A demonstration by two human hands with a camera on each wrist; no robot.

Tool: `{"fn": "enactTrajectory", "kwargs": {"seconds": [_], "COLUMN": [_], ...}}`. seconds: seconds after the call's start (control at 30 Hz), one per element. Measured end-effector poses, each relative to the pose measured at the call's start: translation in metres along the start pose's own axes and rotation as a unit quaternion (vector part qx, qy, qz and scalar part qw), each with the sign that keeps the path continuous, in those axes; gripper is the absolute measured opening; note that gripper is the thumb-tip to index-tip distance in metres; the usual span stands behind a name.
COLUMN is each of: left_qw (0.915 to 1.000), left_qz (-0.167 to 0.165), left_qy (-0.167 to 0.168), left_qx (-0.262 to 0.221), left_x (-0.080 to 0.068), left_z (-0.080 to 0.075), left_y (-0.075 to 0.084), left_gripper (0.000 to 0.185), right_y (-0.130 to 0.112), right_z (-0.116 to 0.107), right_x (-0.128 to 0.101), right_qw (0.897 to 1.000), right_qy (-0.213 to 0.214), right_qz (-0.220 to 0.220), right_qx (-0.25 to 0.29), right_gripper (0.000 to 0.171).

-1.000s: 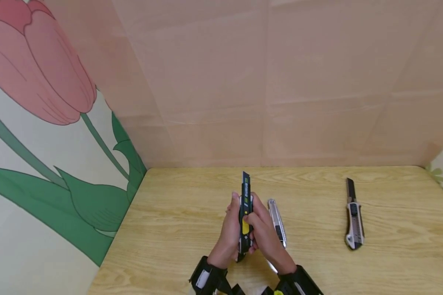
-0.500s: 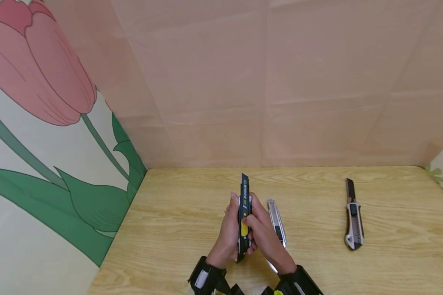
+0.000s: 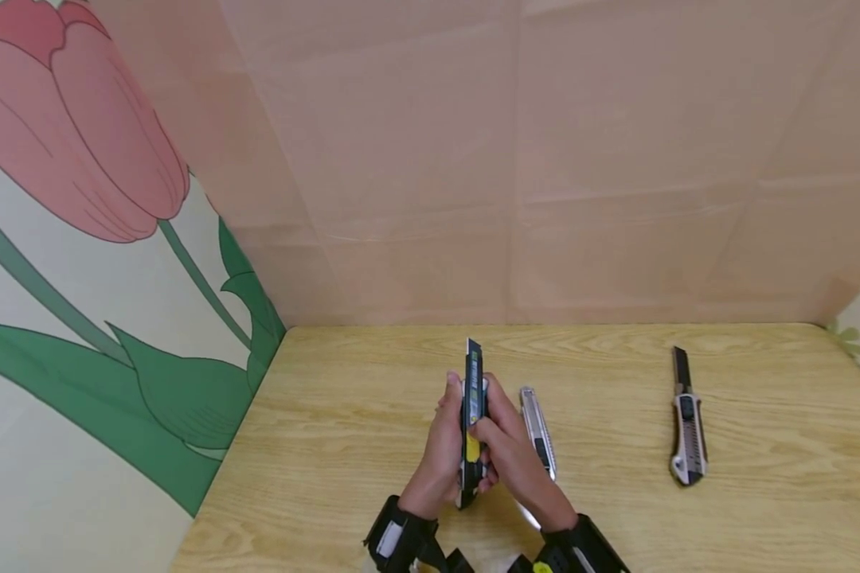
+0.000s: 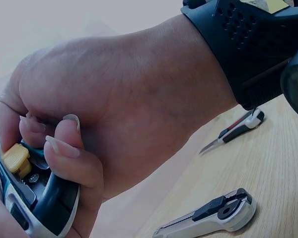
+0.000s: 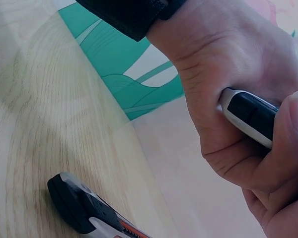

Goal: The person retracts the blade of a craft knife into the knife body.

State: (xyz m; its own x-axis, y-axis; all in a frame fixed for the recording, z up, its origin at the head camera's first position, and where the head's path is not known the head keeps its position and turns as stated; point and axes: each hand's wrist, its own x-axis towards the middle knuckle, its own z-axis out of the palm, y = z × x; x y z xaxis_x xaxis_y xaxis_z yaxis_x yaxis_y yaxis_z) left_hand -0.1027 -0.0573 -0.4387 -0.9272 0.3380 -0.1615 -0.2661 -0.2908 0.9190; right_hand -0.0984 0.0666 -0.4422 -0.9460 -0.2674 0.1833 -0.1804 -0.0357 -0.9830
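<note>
A black utility knife (image 3: 471,398) with a yellow slider (image 3: 472,450) stands nearly upright in the head view, its tip pointing to the back wall. My left hand (image 3: 440,450) grips it from the left, thumb up along its side. From the other side my right hand (image 3: 516,458) holds the same knife, its thumb at the slider. In the left wrist view, curled fingers surround the knife's rounded black-and-white end (image 4: 59,203). The right wrist view has a silver-edged black end (image 5: 248,114) showing between palm and fingers.
A silver utility knife (image 3: 536,426) lies just right of my right hand, partly covered by the forearm. Farther right on the wooden table (image 3: 595,509) is a brown-and-silver utility knife (image 3: 688,438) with a black blade. A pinkish wall covering (image 3: 545,199) borders the table's back edge.
The held knife has turned slightly, and its tip has shifted a little to the left and down. Both hands keep nearly the same place. The other two knives have not moved.
</note>
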Motion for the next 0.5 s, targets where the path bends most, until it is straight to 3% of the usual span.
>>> {"fn": "enactTrajectory", "kwargs": {"seconds": [0.23, 0.5], "left_qw": [0.9995, 0.9995], "left_qz": [-0.008, -0.011], "left_qy": [-0.023, -0.018], "left_qx": [-0.02, -0.022], "left_x": [0.002, 0.0012], "left_z": [0.0022, 0.002], "left_y": [0.0017, 0.0025], "left_gripper": [0.078, 0.081], "right_y": [-0.0016, -0.0029], "right_z": [-0.0011, -0.0017], "right_x": [-0.0003, -0.0006], "right_qw": [1.0, 1.0], "right_qy": [-0.02, -0.021], "right_qz": [0.018, 0.014], "right_qx": [0.014, 0.015], "right_gripper": [0.054, 0.052]}}
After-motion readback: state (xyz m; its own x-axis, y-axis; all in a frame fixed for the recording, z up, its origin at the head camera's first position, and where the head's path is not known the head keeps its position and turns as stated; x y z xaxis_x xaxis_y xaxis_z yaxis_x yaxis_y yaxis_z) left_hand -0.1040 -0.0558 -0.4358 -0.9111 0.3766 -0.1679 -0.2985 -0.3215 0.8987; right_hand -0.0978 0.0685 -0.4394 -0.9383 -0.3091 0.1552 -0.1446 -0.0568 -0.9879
